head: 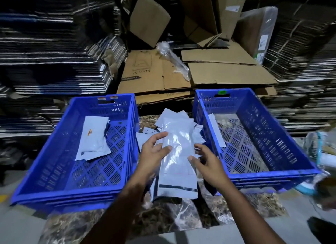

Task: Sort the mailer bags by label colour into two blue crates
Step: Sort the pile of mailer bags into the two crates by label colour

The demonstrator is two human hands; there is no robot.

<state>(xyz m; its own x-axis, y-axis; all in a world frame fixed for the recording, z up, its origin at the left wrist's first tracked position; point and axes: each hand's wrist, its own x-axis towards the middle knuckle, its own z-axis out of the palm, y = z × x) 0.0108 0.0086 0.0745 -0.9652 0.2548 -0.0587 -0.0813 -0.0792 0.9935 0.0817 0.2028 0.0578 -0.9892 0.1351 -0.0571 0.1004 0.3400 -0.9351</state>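
Observation:
A pale grey mailer bag (177, 163) is held above the pile of mailer bags (174, 120) between two blue crates. My left hand (154, 151) grips its left edge, thumb on top. My right hand (209, 163) touches its right edge with the fingers spread. No label shows on its upper face. The left crate (54, 182) holds a few mailer bags (93, 140), the top one with an orange label. The right crate (272, 172) has one mailer bag (216, 132) leaning against its left wall.
Flattened cardboard boxes (200, 74) lie stacked behind the crates, with a roll of clear plastic wrap (172, 60) on them. Tall stacks of flat cartons (45, 52) stand left and right. The crates rest on a marbled slab (163, 220).

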